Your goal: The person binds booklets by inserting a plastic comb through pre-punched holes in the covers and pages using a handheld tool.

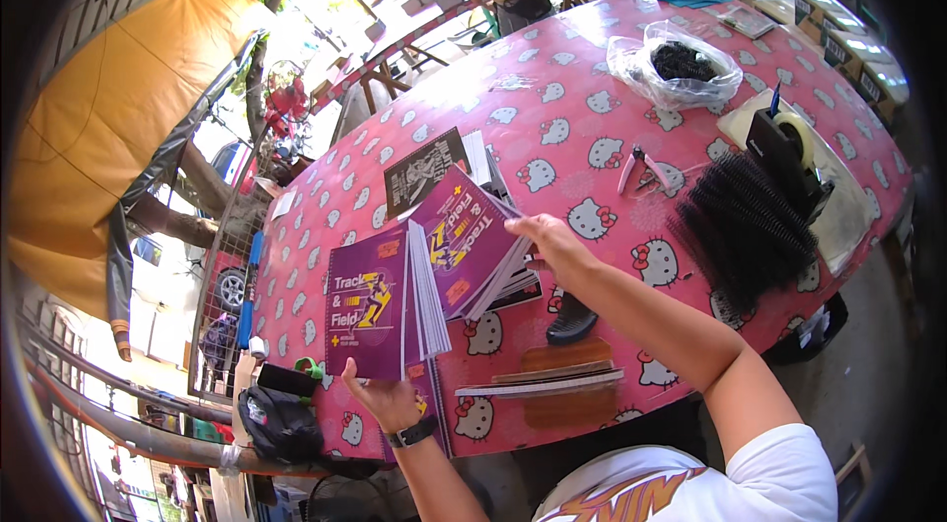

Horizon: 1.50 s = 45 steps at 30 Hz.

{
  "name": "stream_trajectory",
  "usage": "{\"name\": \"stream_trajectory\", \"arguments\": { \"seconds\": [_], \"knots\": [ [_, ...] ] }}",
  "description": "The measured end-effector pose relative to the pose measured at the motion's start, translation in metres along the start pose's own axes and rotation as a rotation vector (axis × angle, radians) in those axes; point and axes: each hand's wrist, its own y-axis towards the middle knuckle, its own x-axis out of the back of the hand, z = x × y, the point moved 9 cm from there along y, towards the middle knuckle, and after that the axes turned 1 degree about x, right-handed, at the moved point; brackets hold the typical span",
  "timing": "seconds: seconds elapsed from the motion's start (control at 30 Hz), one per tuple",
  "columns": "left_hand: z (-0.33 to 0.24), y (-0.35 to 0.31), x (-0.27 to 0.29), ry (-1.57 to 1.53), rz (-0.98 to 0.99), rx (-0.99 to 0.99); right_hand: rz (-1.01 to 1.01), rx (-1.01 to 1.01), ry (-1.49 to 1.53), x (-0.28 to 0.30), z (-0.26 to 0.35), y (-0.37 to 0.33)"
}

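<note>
A purple spiral notebook [367,339] with a runner picture on its cover is tilted above the table's left part. My left hand [387,402], with a dark watch on the wrist, grips its lower edge; the fingers go partly out of sight beneath it. Beside it, a second purple notebook [472,236] leans at an angle with its pages fanned. My right hand [552,244] is closed on this one's right edge, some fingers hidden behind the pages. Under and behind them lie a dark-covered notebook [419,177] and other books. Another purple notebook [434,413] shows below my left hand.
Pink pliers [643,172] lie on the pink patterned table [538,132]. To the right are black binding coils [750,226] and a tape dispenser [784,157]. A plastic bag [681,63] of black pieces stands farther back. A wooden block [567,394] with a ruler lies near me.
</note>
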Motion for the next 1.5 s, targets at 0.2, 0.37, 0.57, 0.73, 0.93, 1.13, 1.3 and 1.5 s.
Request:
{"name": "stream_trajectory", "arguments": {
  "seconds": [0.2,0.37,0.57,0.73,0.93,1.13,1.3,1.5],
  "knots": [
    [-0.033,-0.003,0.006,0.074,0.113,-0.163,-0.039,0.282,-0.088,0.015,0.031,0.020],
    [-0.070,-0.005,-0.009,0.535,0.165,-0.490,0.218,0.150,-0.073,0.007,0.079,0.073],
    [-0.031,0.028,-0.077,-0.314,0.294,0.240,0.155,0.181,-0.504,0.031,0.052,0.151],
    [-0.025,0.034,-0.078,-0.115,0.184,0.113,0.081,0.172,-0.565,0.010,0.039,0.148],
    [-0.005,0.049,-0.126,-0.181,0.343,0.101,-0.229,0.504,-0.871,0.007,0.072,0.116],
    [0.004,0.060,-0.132,-0.176,0.329,0.117,0.530,-0.011,0.040,-0.040,0.077,0.054],
    [0.020,0.065,-0.154,-0.110,0.316,0.198,0.457,0.296,-0.001,-0.039,0.116,0.016],
    [0.042,0.081,-0.148,-0.038,0.372,0.310,0.257,0.407,0.048,-0.023,0.108,0.023]
  ]
}}
